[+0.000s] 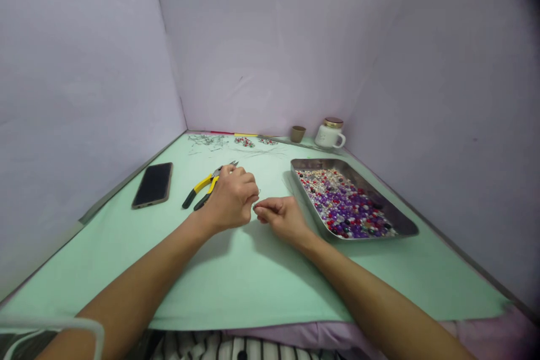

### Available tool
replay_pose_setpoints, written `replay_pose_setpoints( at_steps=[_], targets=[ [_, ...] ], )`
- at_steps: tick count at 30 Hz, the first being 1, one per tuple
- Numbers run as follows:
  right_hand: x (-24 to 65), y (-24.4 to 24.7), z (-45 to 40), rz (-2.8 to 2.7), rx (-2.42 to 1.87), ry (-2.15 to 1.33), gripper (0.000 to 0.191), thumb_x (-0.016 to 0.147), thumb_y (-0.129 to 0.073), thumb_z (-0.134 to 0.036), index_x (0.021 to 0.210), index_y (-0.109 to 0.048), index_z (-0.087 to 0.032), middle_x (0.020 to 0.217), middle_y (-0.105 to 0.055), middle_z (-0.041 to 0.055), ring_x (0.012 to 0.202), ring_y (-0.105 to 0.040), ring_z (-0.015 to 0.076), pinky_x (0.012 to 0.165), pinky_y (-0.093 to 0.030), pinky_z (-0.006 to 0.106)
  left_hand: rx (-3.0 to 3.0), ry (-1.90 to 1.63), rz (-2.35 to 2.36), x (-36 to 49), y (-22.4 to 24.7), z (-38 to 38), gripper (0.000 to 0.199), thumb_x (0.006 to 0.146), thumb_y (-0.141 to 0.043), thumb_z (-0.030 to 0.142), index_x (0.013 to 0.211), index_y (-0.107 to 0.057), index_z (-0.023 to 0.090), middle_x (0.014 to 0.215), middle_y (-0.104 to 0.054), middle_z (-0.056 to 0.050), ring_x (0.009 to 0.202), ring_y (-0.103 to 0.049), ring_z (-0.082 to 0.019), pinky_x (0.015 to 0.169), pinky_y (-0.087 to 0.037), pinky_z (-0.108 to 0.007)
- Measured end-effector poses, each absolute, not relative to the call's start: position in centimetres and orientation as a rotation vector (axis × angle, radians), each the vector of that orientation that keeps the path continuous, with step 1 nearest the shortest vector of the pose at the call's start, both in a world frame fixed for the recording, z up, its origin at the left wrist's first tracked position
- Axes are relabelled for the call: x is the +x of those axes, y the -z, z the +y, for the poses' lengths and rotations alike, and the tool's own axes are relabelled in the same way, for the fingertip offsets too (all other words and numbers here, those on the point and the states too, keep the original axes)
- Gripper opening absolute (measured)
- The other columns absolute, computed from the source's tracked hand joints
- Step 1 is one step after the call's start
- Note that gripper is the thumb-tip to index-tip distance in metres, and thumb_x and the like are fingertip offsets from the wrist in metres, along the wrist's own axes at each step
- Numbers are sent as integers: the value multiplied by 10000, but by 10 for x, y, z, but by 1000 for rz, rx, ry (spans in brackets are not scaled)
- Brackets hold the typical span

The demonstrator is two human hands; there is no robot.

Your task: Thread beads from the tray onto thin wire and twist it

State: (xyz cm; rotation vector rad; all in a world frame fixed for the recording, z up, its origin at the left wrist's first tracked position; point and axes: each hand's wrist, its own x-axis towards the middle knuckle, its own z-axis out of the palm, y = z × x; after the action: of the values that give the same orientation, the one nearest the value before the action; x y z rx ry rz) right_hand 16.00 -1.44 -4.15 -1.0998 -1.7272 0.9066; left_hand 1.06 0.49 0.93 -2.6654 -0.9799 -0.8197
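Above the middle of the green-covered table, my left hand (236, 194) is closed, its fingers curled and thumb pressed in. My right hand (283, 218) pinches thumb against forefinger just beside it. A short bit of thin wire (259, 193) shows between the fingertips of both hands; most of it is hidden by the fingers. Yellow-and-black pliers (203, 183) lie right behind my left hand, partly covered by it. Close to my right hand stands a metal tray (320, 219) with many small beads (346, 205) in purple, red, white, black and gold.
A phone (152, 184) lies at the left. Along the back are a heap of wire pieces (208, 140), beaded pieces (244, 142), a small brown cup (297, 134) and a white lidded mug (329, 134). Walls (270, 39) enclose the table. A white cable-like loop (99, 332) crosses the lower left.
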Motion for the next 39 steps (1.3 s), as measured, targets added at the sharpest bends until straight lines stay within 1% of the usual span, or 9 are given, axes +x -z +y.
replay_pose_setpoints(
  at_steps=[5, 8, 10, 13, 16, 19, 22, 28, 39],
  targets=[
    [160, 38, -20, -1852, -1055, -833, 206, 695, -489, -214, 529, -594, -153, 474, -495, -27, 465, -411, 87, 458, -302, 204, -2693, 845, -896, 16, -5, 7, 122, 615, -464, 87, 545, -542, 151, 633, -543, -22, 653, -409, -139, 756, -281, -368],
    [156, 38, -20, -1820, -1032, -861, 223, 677, -501, -207, 470, -564, -153, 451, -478, -32, 459, -412, 83, 460, -308, 202, -2690, 868, -886, 19, -4, 10, 148, 628, -466, 83, 534, -550, 161, 625, -553, -18, 683, -433, -147, 778, -285, -376],
    [153, 39, -16, -1640, -1046, -987, 185, 672, -521, -236, 522, -593, -155, 478, -522, -23, 478, -458, 94, 487, -360, 210, -2596, 1005, -936, 19, -8, 8, 148, 670, -472, 111, 600, -586, 174, 722, -592, -32, 773, -462, -172, 808, -286, -392],
    [151, 38, -9, -1305, -1096, -1164, 158, 628, -589, -301, 622, -628, -148, 513, -575, 1, 491, -514, 113, 524, -435, 247, -2303, 1446, -1196, 17, -17, 1, 151, 721, -475, 183, 777, -614, 174, 914, -596, -71, 867, -480, -192, 790, -340, -366],
    [152, 34, -7, -1198, -1127, -1193, 188, 577, -640, -322, 622, -632, -140, 523, -597, 19, 495, -540, 121, 535, -463, 265, -2336, 1699, -1654, 15, -21, -5, 153, 717, -477, 222, 761, -612, 164, 742, -610, -44, 633, -519, -133, 608, -409, -271],
    [153, 31, -9, -1248, -1138, -1150, 187, 594, -631, -324, 616, -640, -139, 532, -605, 26, 509, -549, 123, 539, -467, 260, -2562, 1582, -2237, 17, -18, -3, 132, 637, -537, 242, 701, -602, 146, 491, -530, 10, 406, -437, -93, 425, -365, -232],
    [152, 32, -12, -1330, -1126, -1099, 171, 627, -605, -309, 633, -650, -144, 529, -600, 20, 507, -540, 119, 537, -463, 252, -2708, 1462, -2498, 18, -13, 3, 123, 591, -543, 226, 654, -590, 130, 405, -464, 34, 342, -382, -76, 349, -301, -206],
    [148, 31, -13, -1322, -1118, -1109, 154, 631, -602, -293, 617, -649, -147, 523, -602, 14, 506, -543, 116, 545, -466, 249, -2918, 1380, -2121, 13, -12, 7, 127, 577, -535, 227, 522, -589, 125, 470, -500, 16, 459, -410, -72, 422, -303, -185],
    [152, 30, -9, -1175, -1082, -1310, 214, 556, -674, -331, 618, -640, -129, 539, -617, 23, 510, -565, 114, 565, -483, 266, -2998, 1268, -2027, 11, -18, 5, 144, 611, -518, 252, 574, -595, 135, 441, -431, 40, 427, -351, -63, 399, -264, -180]
  ],
)
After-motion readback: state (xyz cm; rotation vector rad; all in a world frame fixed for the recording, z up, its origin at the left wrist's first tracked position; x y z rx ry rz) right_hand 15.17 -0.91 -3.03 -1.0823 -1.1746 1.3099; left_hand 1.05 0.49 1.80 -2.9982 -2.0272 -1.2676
